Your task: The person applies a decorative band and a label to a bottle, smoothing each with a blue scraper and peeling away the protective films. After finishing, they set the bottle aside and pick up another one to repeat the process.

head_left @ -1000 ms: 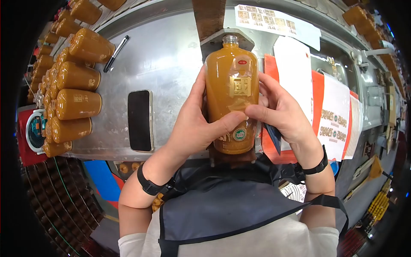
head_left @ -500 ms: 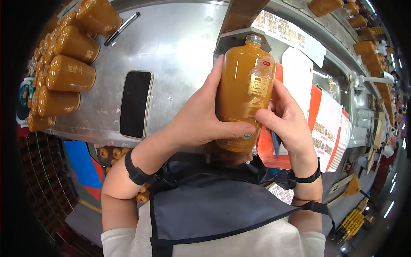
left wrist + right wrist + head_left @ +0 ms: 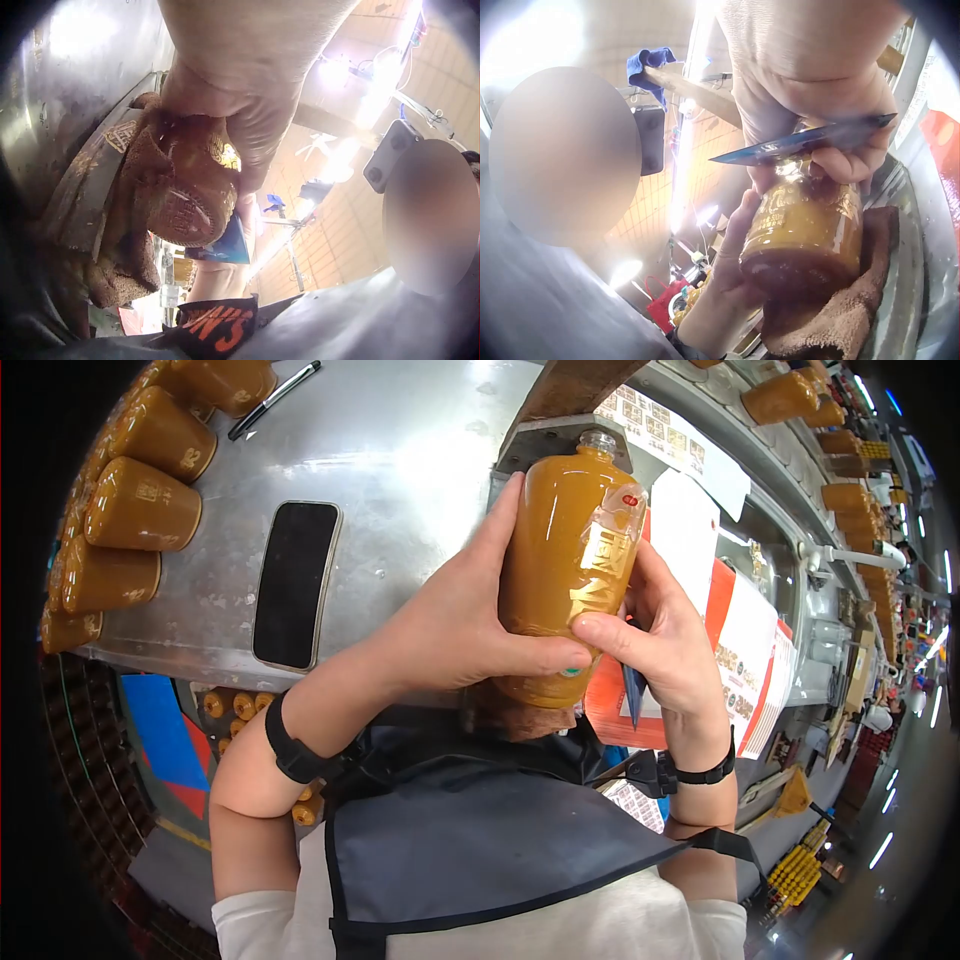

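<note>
Both hands grip 1 amber glazed bottle (image 3: 565, 550) — left hand (image 3: 455, 630) wrapped around it, right hand (image 3: 655, 640) pinching its gold label (image 3: 600, 570) plus a dark blue card (image 3: 802, 140) — and uneven thumb pressure could crease that label.

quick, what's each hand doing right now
Left hand: grips the amber bottle.
Right hand: thumb presses the bottle; fingers hold a blue card.
</note>
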Demonstrator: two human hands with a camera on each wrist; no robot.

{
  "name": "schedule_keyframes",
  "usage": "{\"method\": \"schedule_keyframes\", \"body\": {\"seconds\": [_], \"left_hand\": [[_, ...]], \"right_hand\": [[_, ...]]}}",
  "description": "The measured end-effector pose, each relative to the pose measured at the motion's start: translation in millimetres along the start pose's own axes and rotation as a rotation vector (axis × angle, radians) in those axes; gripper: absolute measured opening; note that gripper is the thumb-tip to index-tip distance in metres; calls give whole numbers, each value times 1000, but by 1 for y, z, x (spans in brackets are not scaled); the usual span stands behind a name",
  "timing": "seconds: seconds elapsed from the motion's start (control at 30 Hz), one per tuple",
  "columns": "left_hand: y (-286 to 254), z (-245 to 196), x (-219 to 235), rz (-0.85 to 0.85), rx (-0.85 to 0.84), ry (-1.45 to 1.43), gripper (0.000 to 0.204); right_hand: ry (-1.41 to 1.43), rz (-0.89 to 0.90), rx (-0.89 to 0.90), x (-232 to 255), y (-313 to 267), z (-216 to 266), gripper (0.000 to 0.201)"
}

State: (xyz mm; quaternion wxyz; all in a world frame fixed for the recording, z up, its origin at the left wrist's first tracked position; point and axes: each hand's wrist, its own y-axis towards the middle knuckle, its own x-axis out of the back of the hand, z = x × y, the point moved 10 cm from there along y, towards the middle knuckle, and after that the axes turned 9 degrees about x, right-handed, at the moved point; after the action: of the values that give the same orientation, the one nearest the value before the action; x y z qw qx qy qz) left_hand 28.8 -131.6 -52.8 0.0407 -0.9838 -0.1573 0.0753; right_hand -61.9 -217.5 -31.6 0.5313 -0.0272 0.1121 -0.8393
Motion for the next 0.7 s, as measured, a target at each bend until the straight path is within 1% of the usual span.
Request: {"method": "schedule_keyframes", "body": {"seconds": [0.17, 0.23, 0.27, 0.33, 0.37, 0.43, 0.5, 0.53, 0.6, 0.7], "left_hand": [[0, -4, -2, 22, 8, -14, 128], [1, -3, -1, 10, 12, -68, 120], [2, -6, -4, 17, 11, -65, 120], [2, -13, -4, 8, 51, -149, 108], [1, -16, -6, 14, 52, -144, 108], [1, -16, -4, -21, 85, -165, 98], [1, -13, -5, -14, 58, -158, 96], [1, -12, -5, -13, 33, -157, 94], [0, -9, -5, -23, 44, -161, 93], [-1, -10, -4, -36, 64, -159, 91]], "right_hand": [[-1, -4, 14, 4, -1, -2, 93], [-9, -8, 28, 8, -1, -5, 94], [22, -10, 27, 9, -1, -6, 95], [59, -16, 27, 10, -2, -6, 95], [87, -5, 10, 9, -3, -5, 92], [117, 0, -2, 8, -4, -3, 89], [216, -35, -51, 9, -4, -6, 82], [220, -39, -48, 9, -5, -7, 82], [166, -28, -21, 10, -4, -8, 78], [226, -55, 31, 9, -2, -11, 79]]}}
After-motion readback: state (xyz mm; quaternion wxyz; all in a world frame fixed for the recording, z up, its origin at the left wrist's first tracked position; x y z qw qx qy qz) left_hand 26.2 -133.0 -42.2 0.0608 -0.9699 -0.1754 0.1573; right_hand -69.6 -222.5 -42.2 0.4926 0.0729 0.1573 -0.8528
